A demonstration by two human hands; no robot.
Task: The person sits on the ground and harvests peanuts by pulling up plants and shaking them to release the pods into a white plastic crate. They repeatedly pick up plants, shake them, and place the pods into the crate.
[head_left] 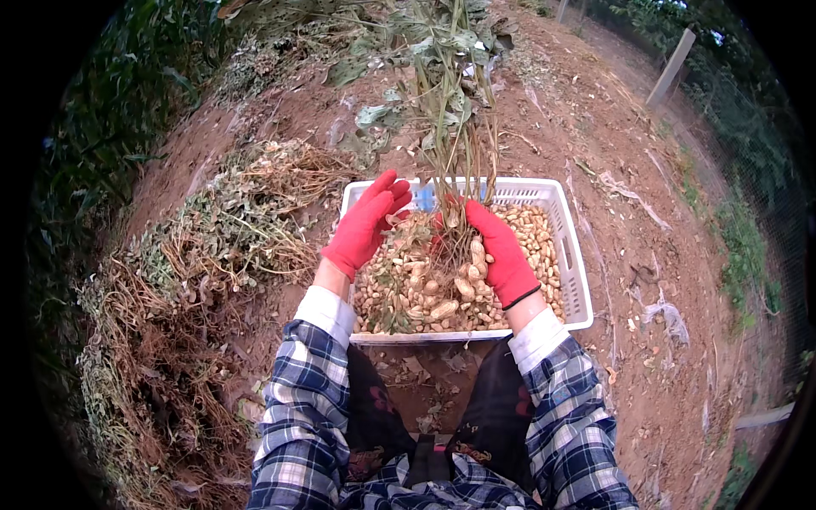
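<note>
A white plastic crate point(577, 280) filled with peanuts in their shells point(539, 239) stands on the ground in front of me. Both my hands wear red gloves. My right hand point(500, 252) is closed round the lower stems of a peanut plant point(452, 127), whose leafy top points away from me. Roots and several large pods point(468, 280) hang from the plant over the crate. My left hand point(370, 223) is raised above the crate's left side, its fingers apart, beside the plant; nothing shows in it.
Pulled peanut vines point(191, 306) lie heaped along the left, with tall green crops point(127, 115) beyond. Bare soil point(637, 268) with scraps of plastic film point(666, 315) stretches to the right. A post point(670, 69) and a mesh fence point(752, 140) stand at the far right.
</note>
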